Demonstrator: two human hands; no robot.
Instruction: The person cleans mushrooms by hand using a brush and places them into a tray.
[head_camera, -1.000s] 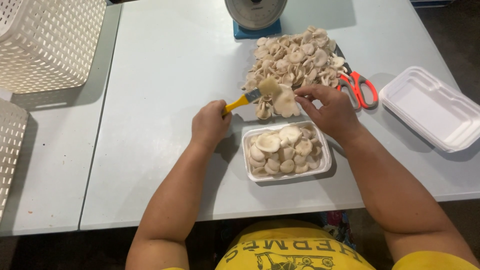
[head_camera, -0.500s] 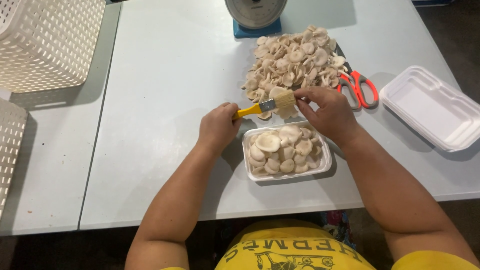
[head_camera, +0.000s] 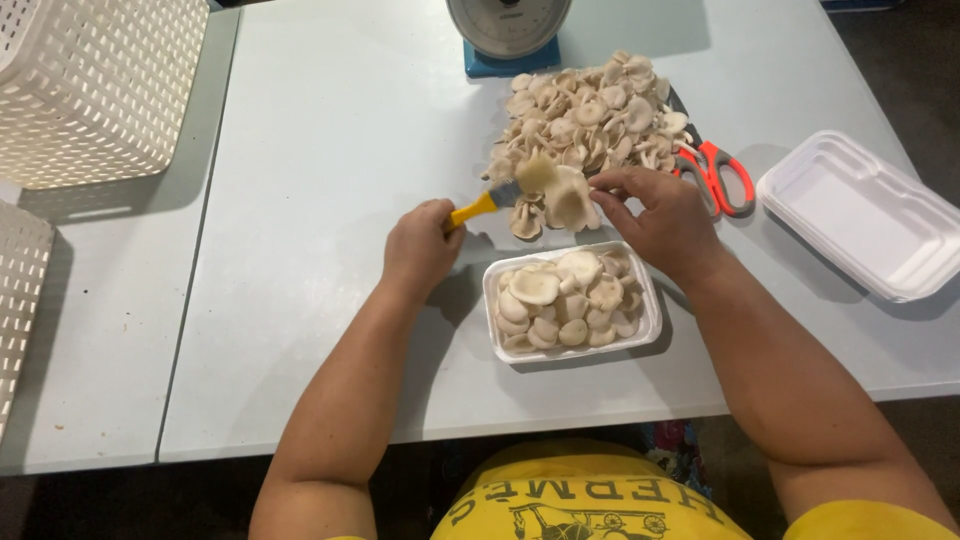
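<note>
The left hand (head_camera: 420, 247) has its grip clamped on a yellow-handled brush (head_camera: 490, 200), whose bristles touch the mushroom (head_camera: 570, 197) that the right hand (head_camera: 665, 220) pinches in a closed grip just above the filled foam tray (head_camera: 645, 330). Beyond that tray on the counter (head_camera: 330, 130) lies the mushroom pile (head_camera: 590, 110), with the red scissors (head_camera: 715, 175) and an empty foam tray (head_camera: 860, 215) to its right

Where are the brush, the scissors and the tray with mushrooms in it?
brush (head_camera: 484, 203), head view, on its yellow handle.
scissors (head_camera: 728, 176), head view, on an orange handle loop.
tray of mushrooms (head_camera: 650, 310), head view, on its white right rim.
</note>
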